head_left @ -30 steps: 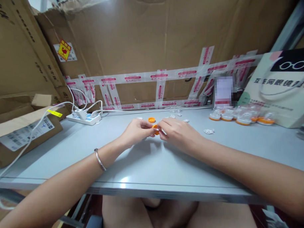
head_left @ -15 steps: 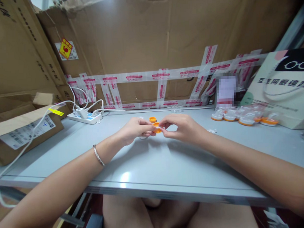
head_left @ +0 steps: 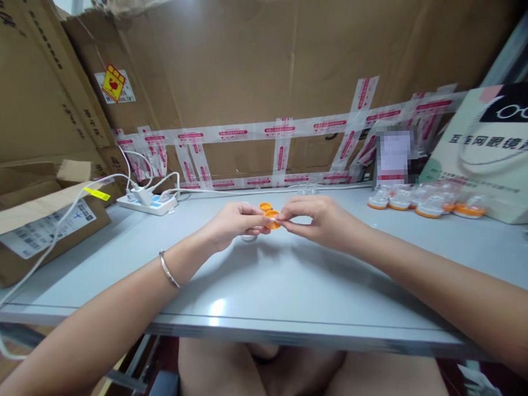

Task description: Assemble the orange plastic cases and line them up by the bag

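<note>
My left hand (head_left: 243, 222) is closed, its thumb and fingers pinching the left side of a small round orange cap (head_left: 272, 219) held above the table. My right hand (head_left: 312, 219) meets the cap from the right, thumb and forefinger pressed together at its face. A tiny white piece shows at those fingertips, mostly hidden. Just behind lies a second orange cap (head_left: 265, 207) on the table. Under my left fingers a whitish round part (head_left: 249, 238) is partly covered.
Several clear domed pieces with orange bases (head_left: 429, 206) stand at the right, before a paper bag (head_left: 483, 167) and a phone-like screen (head_left: 395, 156). A white power strip (head_left: 154, 205) and an open carton (head_left: 48, 228) are at the left. A large taped cardboard box (head_left: 242, 66) walls the back.
My right fingertips have drawn closer together at the cap's right side, and the cap is tilted slightly differently. My left hand keeps its hold, almost unmoved.
</note>
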`<action>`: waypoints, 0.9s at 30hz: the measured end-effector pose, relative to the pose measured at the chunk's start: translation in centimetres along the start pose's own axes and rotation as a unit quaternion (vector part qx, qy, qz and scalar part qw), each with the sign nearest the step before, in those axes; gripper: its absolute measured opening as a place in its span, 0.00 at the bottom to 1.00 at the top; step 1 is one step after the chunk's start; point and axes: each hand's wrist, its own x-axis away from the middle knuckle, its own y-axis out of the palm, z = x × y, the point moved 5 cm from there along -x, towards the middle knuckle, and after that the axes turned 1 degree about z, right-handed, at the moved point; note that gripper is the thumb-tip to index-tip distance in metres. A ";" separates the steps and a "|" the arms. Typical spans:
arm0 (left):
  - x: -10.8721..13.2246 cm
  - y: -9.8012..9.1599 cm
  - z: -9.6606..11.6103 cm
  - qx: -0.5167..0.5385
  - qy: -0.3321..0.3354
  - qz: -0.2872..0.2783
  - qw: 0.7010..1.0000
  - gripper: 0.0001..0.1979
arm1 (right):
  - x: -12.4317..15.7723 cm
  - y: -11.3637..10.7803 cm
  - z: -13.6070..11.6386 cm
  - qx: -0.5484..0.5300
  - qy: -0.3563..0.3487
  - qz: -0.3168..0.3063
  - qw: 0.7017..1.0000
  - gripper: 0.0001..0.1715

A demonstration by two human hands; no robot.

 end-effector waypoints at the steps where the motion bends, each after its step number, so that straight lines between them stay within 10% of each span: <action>1: 0.0 -0.1 -0.1 0.009 -0.004 0.001 1.000 0.08 | 0.0 0.0 -0.4 0.033 -0.021 0.000 0.999 0.08; 8: -0.1 -0.3 -0.4 0.060 -0.014 0.002 0.998 0.10 | 0.1 0.3 -1.2 0.111 -0.047 -0.028 0.992 0.11; 17: -0.3 -0.4 -0.4 0.075 -0.021 0.004 0.997 0.13 | 0.1 0.7 2.0 -0.262 0.177 0.011 0.949 0.13; 27: -0.4 -0.4 -0.8 0.055 -0.020 -0.037 0.998 0.16 | 0.1 2.1 2.6 -0.375 0.248 -0.009 0.893 0.20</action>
